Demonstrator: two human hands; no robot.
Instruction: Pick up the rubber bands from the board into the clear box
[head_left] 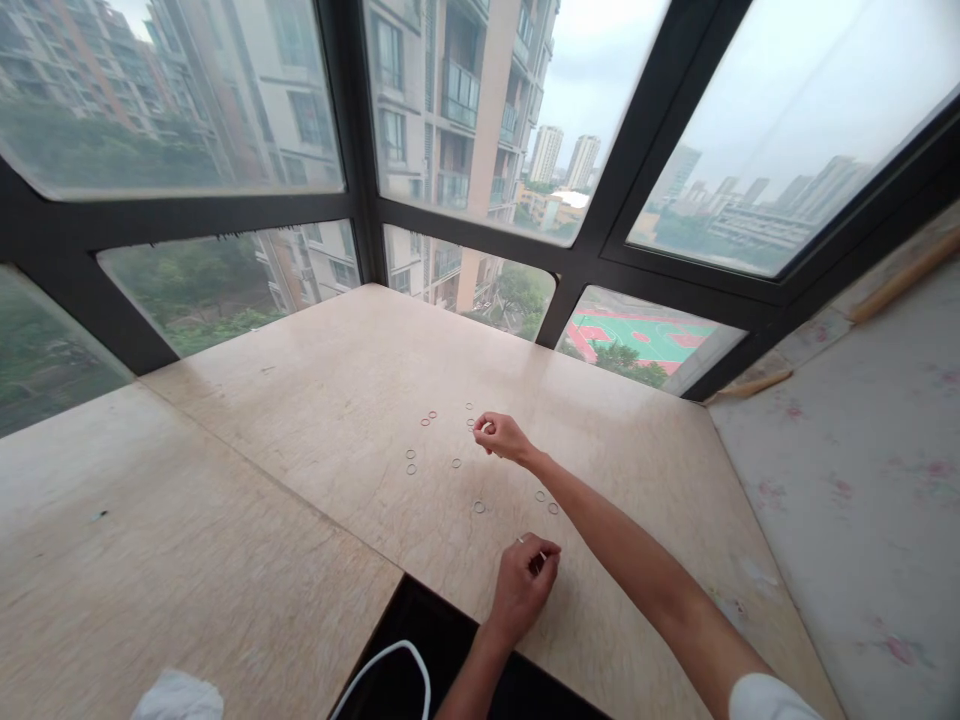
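Ring (470,419) on table (315,400), just left of right hand (505,437); round, no long axis. Right hand nearer, fingers curled together, can't tell if gripping anything. Left hand (523,585) on near side, fingers curled, contents unclear. Other rings (456,459) left and between hands.

Ahead of you, two small, thin reddish rings (429,418) lie flat, just beside each other. Nearer you, two greyish rings (411,464) lie one behind the other, a lone ring (456,468) to their right. Closer still lies a single ring (479,513), left of a slanting pair (548,508).
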